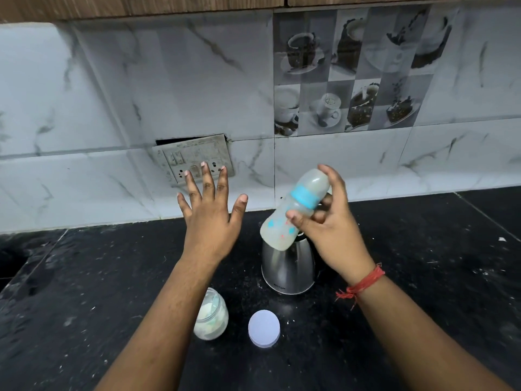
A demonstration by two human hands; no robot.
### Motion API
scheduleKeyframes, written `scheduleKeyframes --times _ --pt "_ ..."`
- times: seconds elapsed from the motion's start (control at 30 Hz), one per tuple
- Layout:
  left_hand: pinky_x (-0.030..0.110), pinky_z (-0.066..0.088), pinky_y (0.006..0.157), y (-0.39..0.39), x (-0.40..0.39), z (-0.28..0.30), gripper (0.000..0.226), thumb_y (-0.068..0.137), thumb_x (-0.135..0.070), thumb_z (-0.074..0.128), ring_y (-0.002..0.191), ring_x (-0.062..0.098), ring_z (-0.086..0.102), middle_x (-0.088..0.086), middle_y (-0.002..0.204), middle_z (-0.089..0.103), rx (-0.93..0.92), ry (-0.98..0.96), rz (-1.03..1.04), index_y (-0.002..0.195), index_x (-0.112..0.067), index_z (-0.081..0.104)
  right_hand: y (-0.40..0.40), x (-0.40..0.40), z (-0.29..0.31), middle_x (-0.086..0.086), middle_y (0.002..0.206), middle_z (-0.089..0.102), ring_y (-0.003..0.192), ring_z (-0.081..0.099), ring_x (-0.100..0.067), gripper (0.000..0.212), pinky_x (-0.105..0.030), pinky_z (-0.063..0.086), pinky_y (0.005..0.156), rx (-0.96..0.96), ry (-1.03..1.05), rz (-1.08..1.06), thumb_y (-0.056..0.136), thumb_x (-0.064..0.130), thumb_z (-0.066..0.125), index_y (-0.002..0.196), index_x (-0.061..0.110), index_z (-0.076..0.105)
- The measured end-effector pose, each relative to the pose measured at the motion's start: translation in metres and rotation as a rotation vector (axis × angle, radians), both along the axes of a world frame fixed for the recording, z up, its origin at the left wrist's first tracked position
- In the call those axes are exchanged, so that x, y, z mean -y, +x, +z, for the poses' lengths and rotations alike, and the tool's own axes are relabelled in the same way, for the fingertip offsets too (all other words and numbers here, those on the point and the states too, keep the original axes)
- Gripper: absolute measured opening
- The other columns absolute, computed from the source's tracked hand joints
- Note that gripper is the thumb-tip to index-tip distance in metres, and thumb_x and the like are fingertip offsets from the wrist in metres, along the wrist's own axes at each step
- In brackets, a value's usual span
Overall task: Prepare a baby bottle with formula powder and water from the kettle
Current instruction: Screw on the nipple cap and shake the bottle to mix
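Note:
My right hand [328,221] grips a baby bottle [293,211] with a blue collar and a clear cap. The bottle is tilted, cap up to the right, and holds milky white liquid. It hangs in the air just above a steel kettle [287,273] standing on the black counter. My left hand [211,213] is raised to the left of the bottle, palm down, fingers spread, holding nothing. A glass jar of white formula powder [212,320] stands open near the front, partly behind my left forearm. Its round white lid [264,328] lies flat beside it.
The black stone counter [423,277] runs to a marble-tiled wall. A grimy switch and socket plate [194,158] is set in the wall behind my left hand. A dark sink recess [11,261] opens at the far left.

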State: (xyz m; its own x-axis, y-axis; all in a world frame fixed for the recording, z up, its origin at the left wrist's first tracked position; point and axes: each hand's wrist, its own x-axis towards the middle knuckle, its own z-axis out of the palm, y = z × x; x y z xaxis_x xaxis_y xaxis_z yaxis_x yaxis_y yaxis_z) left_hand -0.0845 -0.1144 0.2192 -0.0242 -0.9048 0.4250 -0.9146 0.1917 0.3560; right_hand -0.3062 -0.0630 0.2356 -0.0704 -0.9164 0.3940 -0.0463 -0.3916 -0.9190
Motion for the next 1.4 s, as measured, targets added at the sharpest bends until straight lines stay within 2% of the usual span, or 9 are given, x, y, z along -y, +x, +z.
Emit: scheduleKeyframes --times 0.17,0.27,0.37,0.57,0.73,0.87,1.0,1.17,1.4 --pt "0.063 -0.007 0.123 0.005 -0.001 0.001 0.081 0.095 -0.074 0.007 0.155 0.03 -0.028 0.001 0.172 -0.02 -0.002 -0.001 0.008 0.164 -0.032 -0.001 -0.008 0.003 0.011 -0.007 0.131 0.06 0.106 0.073 -0.018 0.081 -0.037 0.06 0.086 0.372 -0.125 -0.201 0.087 0.015 0.077 0.145 0.04 0.027" --pt "0.063 -0.007 0.123 0.006 -0.001 0.002 0.08 0.096 -0.073 0.007 0.155 0.029 -0.029 0.001 0.171 -0.021 -0.007 -0.006 0.004 0.164 -0.032 -0.001 -0.004 0.0 0.009 -0.006 0.122 0.061 0.094 0.074 -0.011 0.081 -0.027 0.06 0.079 0.177 -0.069 -0.122 0.088 0.01 0.077 0.146 0.035 0.027" --pt "0.063 -0.007 0.123 0.006 -0.001 0.003 0.08 0.096 -0.072 0.009 0.154 0.029 -0.03 0.001 0.171 -0.021 -0.01 -0.011 0.002 0.164 -0.031 0.0 0.0 -0.003 0.006 -0.001 0.122 0.063 0.087 0.076 -0.012 0.086 -0.023 0.06 0.074 -0.091 0.03 0.03 0.082 0.01 0.083 0.144 0.045 0.035" --pt "0.063 -0.007 0.123 0.009 -0.002 0.003 0.08 0.097 -0.072 0.009 0.154 0.029 -0.029 0.0 0.171 -0.02 -0.015 -0.008 0.006 0.165 -0.031 0.001 -0.007 0.003 0.014 -0.01 0.132 0.058 0.103 0.073 -0.015 0.081 -0.034 0.061 0.083 0.317 -0.105 -0.178 0.088 0.012 0.076 0.148 0.037 0.027" --pt "0.064 -0.004 0.124 0.007 -0.001 0.004 0.081 0.096 -0.072 0.009 0.156 0.03 -0.026 0.001 0.172 -0.018 -0.016 -0.014 0.003 0.165 -0.03 0.004 -0.005 0.002 0.005 0.007 0.116 0.066 0.082 0.075 -0.009 0.088 -0.021 0.059 0.074 -0.239 0.004 -0.005 0.079 0.016 0.086 0.142 0.051 0.035" --pt "0.064 -0.005 0.124 0.007 -0.002 0.005 0.081 0.096 -0.072 0.009 0.156 0.03 -0.025 0.001 0.172 -0.016 -0.028 -0.01 -0.001 0.165 -0.03 0.005 -0.013 0.004 0.013 0.002 0.12 0.064 0.09 0.077 -0.017 0.086 -0.033 0.062 0.08 0.038 -0.033 -0.092 0.081 0.014 0.084 0.144 0.045 0.034" --pt "0.063 -0.005 0.124 0.008 -0.003 0.006 0.081 0.095 -0.073 0.008 0.156 0.03 -0.026 0.001 0.172 -0.018 -0.025 -0.004 0.006 0.165 -0.031 0.003 -0.009 0.006 0.018 -0.001 0.126 0.058 0.098 0.074 -0.011 0.084 -0.024 0.059 0.08 0.271 -0.172 -0.232 0.084 0.011 0.078 0.147 0.034 0.028" --pt "0.062 -0.005 0.124 0.005 -0.002 0.008 0.081 0.096 -0.072 0.01 0.156 0.029 -0.027 0.001 0.172 -0.018 -0.026 -0.015 0.0 0.165 -0.03 0.003 0.005 -0.001 -0.002 0.003 0.122 0.064 0.089 0.076 -0.013 0.087 -0.034 0.062 0.082 -0.131 -0.01 -0.039 0.08 0.015 0.085 0.144 0.048 0.035" --pt "0.064 -0.005 0.124 0.016 -0.005 0.005 0.081 0.096 -0.074 0.008 0.156 0.03 -0.027 0.002 0.172 -0.016 -0.036 -0.018 0.015 0.165 -0.031 0.002 0.002 0.003 0.006 -0.008 0.132 0.058 0.105 0.073 -0.017 0.083 -0.026 0.058 0.084 0.38 -0.163 -0.221 0.086 0.013 0.077 0.148 0.036 0.027"
